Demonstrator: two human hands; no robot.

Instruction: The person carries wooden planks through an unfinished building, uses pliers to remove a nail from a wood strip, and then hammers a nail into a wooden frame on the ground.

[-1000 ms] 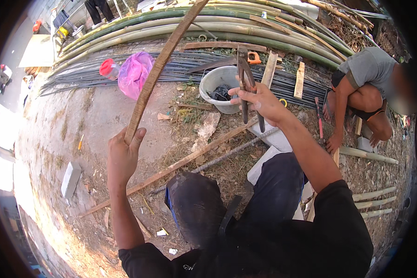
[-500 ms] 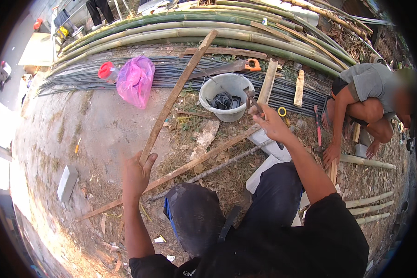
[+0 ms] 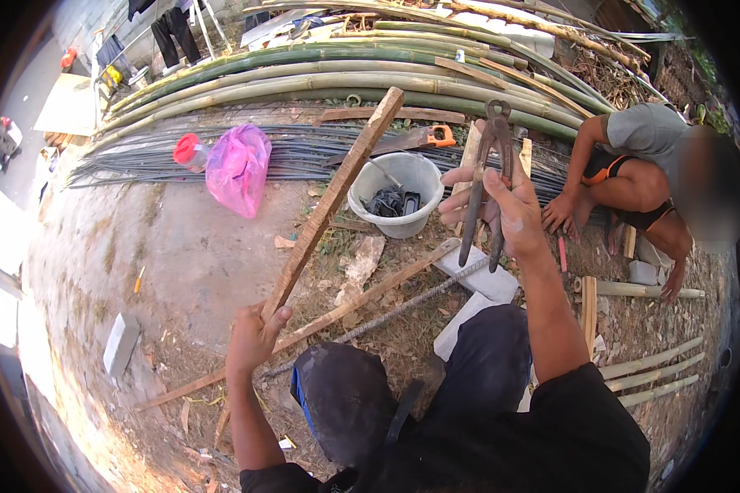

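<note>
My left hand (image 3: 253, 335) is closed around the lower end of a long wooden batten (image 3: 337, 193), which tilts up and to the right. In my raised right hand (image 3: 516, 215) is a pair of dark, worn metal pincers (image 3: 493, 144), jaws upward and handles hanging down past the palm. The thumb pins the pincers against the hand while several fingers stretch out to the left. Just left of the pincers stands a pale bucket (image 3: 362, 205) with black plastic pieces and a rod inside.
A co-worker (image 3: 645, 177) crouches at the right. Bamboo poles (image 3: 321, 80) and dark steel rods (image 3: 152, 148) lie across the back. A handsaw (image 3: 403, 140), pink bag (image 3: 237, 172) and red-lidded jar (image 3: 187, 151) rest there. Nearer lie another batten (image 3: 349, 306), a ribbed bar (image 3: 403, 304) and concrete blocks (image 3: 485, 275).
My right hand has turned and lifted the pincers upright, jaws up. The batten in my left hand has shifted slightly right and its top lowered. The co-worker's hands have moved.
</note>
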